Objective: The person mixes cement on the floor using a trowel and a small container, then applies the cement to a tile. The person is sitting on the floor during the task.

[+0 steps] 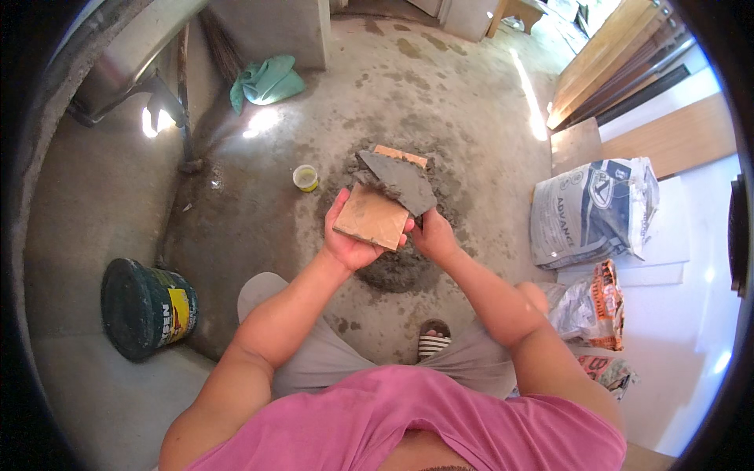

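Note:
My left hand (343,239) grips the near end of a flat orange-brown tile (373,216), with the thumb along one side and fingertips showing at the other. A grey trowel (404,182) lies across the tile's middle, mortar clumped along its blade edge. The tile's far end shows beyond the blade. My right hand (433,235) is closed at the trowel's near right end; the handle is mostly hidden in the fist. Below both hands, a heap of wet grey mortar (400,271) spreads on the concrete floor.
A small yellow-and-white tub (305,178) stands left of the mortar. Further left are a dark bucket (149,306), a green cloth (267,80) and a broom (220,47). At right stand a large cement bag (589,212), crumpled bags (593,306) and wooden boards (605,63).

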Demonstrator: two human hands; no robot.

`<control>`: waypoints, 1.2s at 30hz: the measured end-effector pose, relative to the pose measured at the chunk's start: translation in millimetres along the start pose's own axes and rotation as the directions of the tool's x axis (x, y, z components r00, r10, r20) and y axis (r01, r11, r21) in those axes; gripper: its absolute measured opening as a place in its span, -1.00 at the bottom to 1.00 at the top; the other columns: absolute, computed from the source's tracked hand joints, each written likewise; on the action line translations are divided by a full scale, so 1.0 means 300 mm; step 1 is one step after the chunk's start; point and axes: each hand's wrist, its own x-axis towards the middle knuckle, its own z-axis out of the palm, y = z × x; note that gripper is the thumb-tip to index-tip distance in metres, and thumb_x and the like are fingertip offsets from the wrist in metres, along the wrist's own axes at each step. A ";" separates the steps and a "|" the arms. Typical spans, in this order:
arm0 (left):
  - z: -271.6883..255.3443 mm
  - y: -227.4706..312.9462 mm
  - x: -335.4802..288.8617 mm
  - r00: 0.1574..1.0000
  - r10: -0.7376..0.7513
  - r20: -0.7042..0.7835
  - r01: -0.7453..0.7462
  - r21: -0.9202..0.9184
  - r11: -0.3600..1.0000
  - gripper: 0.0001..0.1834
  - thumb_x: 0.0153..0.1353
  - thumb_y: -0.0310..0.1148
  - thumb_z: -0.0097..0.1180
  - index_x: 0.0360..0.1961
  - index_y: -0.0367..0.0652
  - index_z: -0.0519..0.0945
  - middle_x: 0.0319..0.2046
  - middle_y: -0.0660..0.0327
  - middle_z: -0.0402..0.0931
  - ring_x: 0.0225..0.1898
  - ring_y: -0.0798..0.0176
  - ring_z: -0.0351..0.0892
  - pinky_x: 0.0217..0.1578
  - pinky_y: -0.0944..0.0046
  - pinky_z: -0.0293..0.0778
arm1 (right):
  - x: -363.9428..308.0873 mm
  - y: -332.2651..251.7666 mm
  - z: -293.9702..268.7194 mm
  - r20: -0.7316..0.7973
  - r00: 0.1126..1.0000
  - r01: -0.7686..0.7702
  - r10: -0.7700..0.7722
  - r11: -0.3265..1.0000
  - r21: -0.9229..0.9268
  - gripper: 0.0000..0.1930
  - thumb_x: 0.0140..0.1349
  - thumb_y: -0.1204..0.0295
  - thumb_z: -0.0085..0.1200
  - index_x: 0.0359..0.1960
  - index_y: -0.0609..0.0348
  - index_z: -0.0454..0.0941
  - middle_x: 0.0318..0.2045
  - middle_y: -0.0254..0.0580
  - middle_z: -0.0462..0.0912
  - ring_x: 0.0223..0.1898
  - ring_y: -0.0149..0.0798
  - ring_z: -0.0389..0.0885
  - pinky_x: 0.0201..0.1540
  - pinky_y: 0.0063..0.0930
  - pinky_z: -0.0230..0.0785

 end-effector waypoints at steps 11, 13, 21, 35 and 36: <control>-0.009 0.052 0.011 0.997 0.039 0.067 -0.043 0.058 0.997 -0.15 0.32 0.35 -0.06 0.44 -0.02 0.34 0.33 -0.14 0.38 0.22 -0.50 0.43 0.04 -0.43 0.49 | -0.018 0.072 0.002 0.059 0.989 -0.135 0.136 0.991 -0.020 -0.55 0.27 0.34 0.23 0.10 0.27 0.39 -0.13 0.28 0.62 -0.01 0.36 0.58 -0.04 0.14 0.44; 0.002 0.090 0.004 0.994 0.076 0.073 -0.084 0.112 0.990 -0.16 0.32 0.34 -0.05 0.43 -0.01 0.35 0.32 -0.14 0.39 0.22 -0.48 0.44 0.04 -0.43 0.49 | -0.042 0.112 -0.001 0.041 0.984 -0.173 0.175 0.984 -0.042 -0.56 0.28 0.32 0.22 0.11 0.25 0.39 -0.12 0.27 0.62 0.01 0.37 0.56 -0.01 0.13 0.43; -0.013 0.218 -0.036 0.992 0.108 0.069 -0.124 0.328 0.936 -0.10 0.30 0.37 0.00 0.46 -0.01 0.28 0.28 -0.18 0.42 0.24 -0.50 0.43 0.11 -0.50 0.46 | -0.045 0.396 -0.191 -0.125 0.966 -0.216 0.225 0.973 0.081 -0.56 0.35 0.33 0.20 0.17 0.23 0.39 -0.19 0.04 0.62 -0.15 -0.06 0.61 -0.05 -0.20 0.47; -0.093 0.234 -0.089 0.980 0.148 -0.132 -0.080 0.418 0.905 -0.08 0.27 0.39 0.03 0.39 -0.14 0.36 0.18 -0.12 0.51 0.11 -0.40 0.56 0.02 -0.39 0.53 | 0.058 -0.182 -0.467 0.050 0.992 0.124 -0.114 0.947 -0.297 -0.69 0.26 0.31 0.19 0.00 0.12 0.61 -0.24 0.00 0.67 -0.17 0.12 0.66 -0.12 -0.07 0.49; -0.092 0.235 -0.090 0.980 0.141 -0.141 -0.070 0.421 0.905 -0.09 0.28 0.38 0.03 0.39 -0.13 0.36 0.18 -0.12 0.51 0.11 -0.40 0.56 0.02 -0.39 0.53 | 0.063 -0.206 -0.476 0.098 0.990 0.125 -0.100 0.947 -0.296 -0.70 0.25 0.29 0.19 -0.02 0.10 0.62 -0.25 -0.02 0.67 -0.17 0.12 0.66 -0.13 -0.05 0.49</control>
